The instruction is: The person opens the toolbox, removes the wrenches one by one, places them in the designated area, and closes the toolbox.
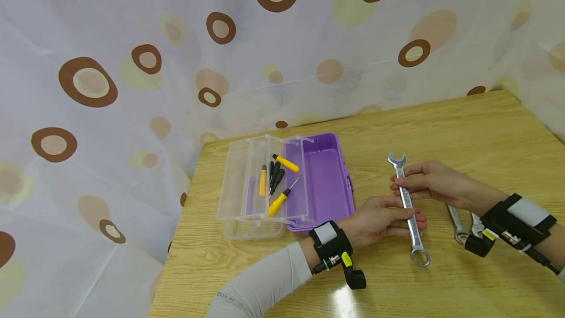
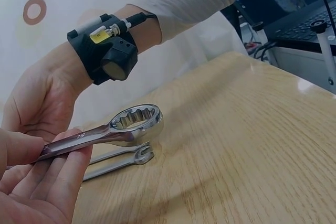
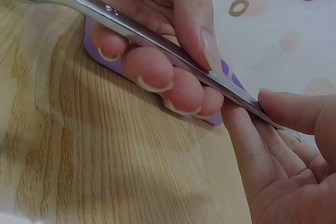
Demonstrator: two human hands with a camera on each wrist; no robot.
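Observation:
A silver combination wrench (image 1: 407, 200) is held above the table by both hands, open end away from me and ring end toward me. My left hand (image 1: 375, 222) pinches it at the lower shank, thumb on top and fingers beneath. Higher up, near the open end, my right hand (image 1: 434, 183) pinches the shank too. The left wrist view shows the toothed ring end (image 2: 137, 121) jutting past the left fingers. In the right wrist view, the left fingertips (image 3: 149, 69) lie under the shank. Two other wrenches (image 1: 457, 225) lie on the table, partly hidden by the right wrist.
An open purple toolbox (image 1: 324, 180) stands left of the hands. Over its left side spreads a clear divided tray (image 1: 236, 175), with several yellow-handled (image 1: 278, 203) and black-handled tools showing there. A patterned curtain (image 1: 309, 38) hangs behind the wooden table (image 1: 463, 126).

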